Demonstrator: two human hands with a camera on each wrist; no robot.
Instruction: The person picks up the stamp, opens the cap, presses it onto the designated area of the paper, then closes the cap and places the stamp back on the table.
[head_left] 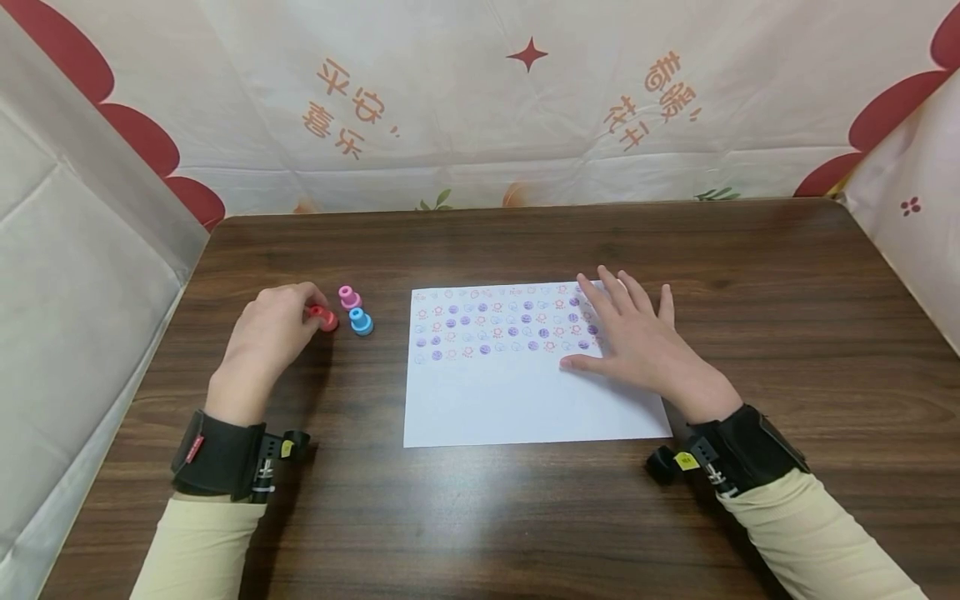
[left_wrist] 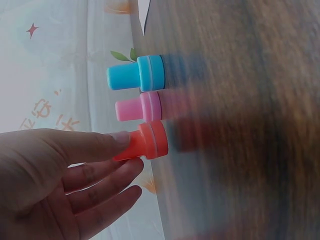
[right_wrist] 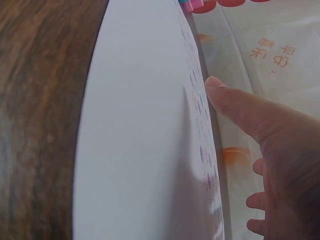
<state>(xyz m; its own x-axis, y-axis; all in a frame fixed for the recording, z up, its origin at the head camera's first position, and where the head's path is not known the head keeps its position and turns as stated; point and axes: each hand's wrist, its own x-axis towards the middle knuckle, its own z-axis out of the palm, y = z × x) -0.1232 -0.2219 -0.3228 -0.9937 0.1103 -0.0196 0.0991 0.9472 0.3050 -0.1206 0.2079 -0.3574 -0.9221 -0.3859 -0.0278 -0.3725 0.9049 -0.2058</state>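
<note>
My left hand [head_left: 272, 327] pinches a red toy stamp [left_wrist: 150, 140] between thumb and fingers, its wide end toward the table. Close by stand a pink stamp [head_left: 349, 297] and a blue stamp [head_left: 361, 322], both upright with the narrow handle on top. A white sheet of paper [head_left: 517, 408] lies at the table's middle, its upper half printed with rows of small purple, red and light blue stamp marks. With fingers spread, my right hand [head_left: 637, 346] rests over the sheet's right side, covering part of the rows. Its thumb [right_wrist: 240, 107] points left across the paper.
The brown wooden table [head_left: 495, 533] ends at a back edge, behind which hangs a white cloth [head_left: 465, 100] with red and orange prints. More pale cloth [head_left: 67, 275] hangs along the left side. Black straps with small cameras circle both wrists.
</note>
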